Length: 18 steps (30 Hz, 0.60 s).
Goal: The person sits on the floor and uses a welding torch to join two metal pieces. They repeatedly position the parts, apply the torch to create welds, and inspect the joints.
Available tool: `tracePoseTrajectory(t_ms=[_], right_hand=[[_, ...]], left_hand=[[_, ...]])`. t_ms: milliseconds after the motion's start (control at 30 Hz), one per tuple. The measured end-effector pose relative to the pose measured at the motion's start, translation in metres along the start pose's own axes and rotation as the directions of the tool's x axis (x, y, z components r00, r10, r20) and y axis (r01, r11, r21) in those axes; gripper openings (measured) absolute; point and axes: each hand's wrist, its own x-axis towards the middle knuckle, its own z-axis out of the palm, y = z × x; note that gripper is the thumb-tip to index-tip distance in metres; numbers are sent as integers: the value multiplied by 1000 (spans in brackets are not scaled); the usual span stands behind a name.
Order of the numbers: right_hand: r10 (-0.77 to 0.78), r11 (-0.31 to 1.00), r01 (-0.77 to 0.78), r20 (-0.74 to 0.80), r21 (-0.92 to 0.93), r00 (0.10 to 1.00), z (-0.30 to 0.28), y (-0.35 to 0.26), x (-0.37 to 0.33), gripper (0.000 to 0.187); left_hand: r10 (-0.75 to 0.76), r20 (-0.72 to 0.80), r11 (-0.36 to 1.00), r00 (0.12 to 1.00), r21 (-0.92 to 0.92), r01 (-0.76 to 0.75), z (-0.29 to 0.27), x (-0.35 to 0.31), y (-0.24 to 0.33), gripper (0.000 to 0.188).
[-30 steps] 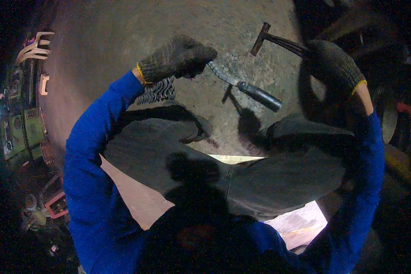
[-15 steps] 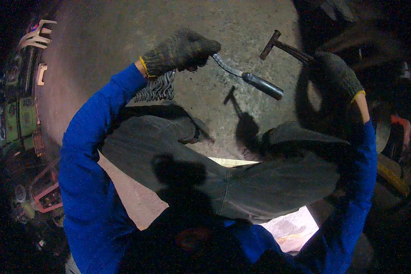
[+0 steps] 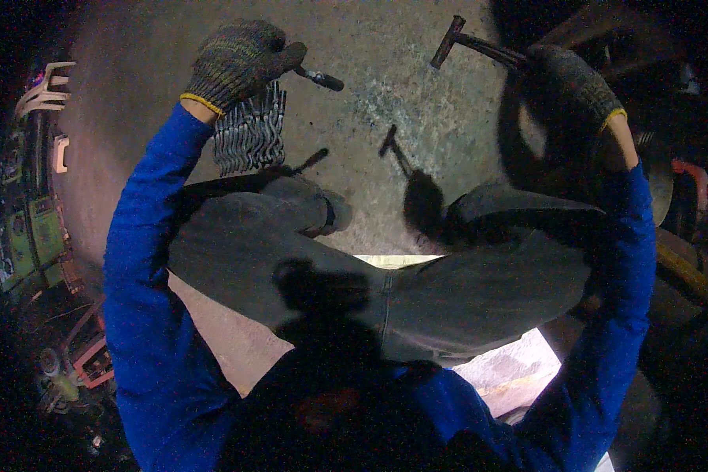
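Observation:
My left hand point(image 3: 240, 63), in a grey knitted glove with a yellow cuff, is closed on a bent metal rod with a dark cylindrical handle point(image 3: 322, 79); the handle points right. Just below that hand, a row of curved metal rods point(image 3: 250, 134) lies side by side on the concrete floor, partly hidden by the glove. At the upper right, my gloved right hand point(image 3: 570, 82) grips a hammer point(image 3: 448, 41) by its thin dark handle, holding the head above the floor. Part of that glove is in deep shade.
My bent legs point(image 3: 480, 299) spread across the middle over the concrete floor point(image 3: 370, 157). At the left edge are a pale plastic chair point(image 3: 49, 90), a green boxy object point(image 3: 46, 228) and a red metal frame point(image 3: 94, 358). A red curved part point(image 3: 694, 177) and yellow bar point(image 3: 684, 271) are at right.
My left hand has moved left and up with the handled rod, now over the row of rods, more of which shows. My right hand and the hammer have shifted slightly upward.

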Motion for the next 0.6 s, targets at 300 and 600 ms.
tracePoseTrajectory(t_ms=[300,600], right_hand=[[-40,996,49,114,-78,993,-14,1,-5,34],[-132,989,125,-86,-79,988,0,-1,-4,36]], left_hand=[[-98,16,991,995,-87,99,-17,9,14,48],[-107,-103,982,989,-166,89,25,-5,-10,49]])
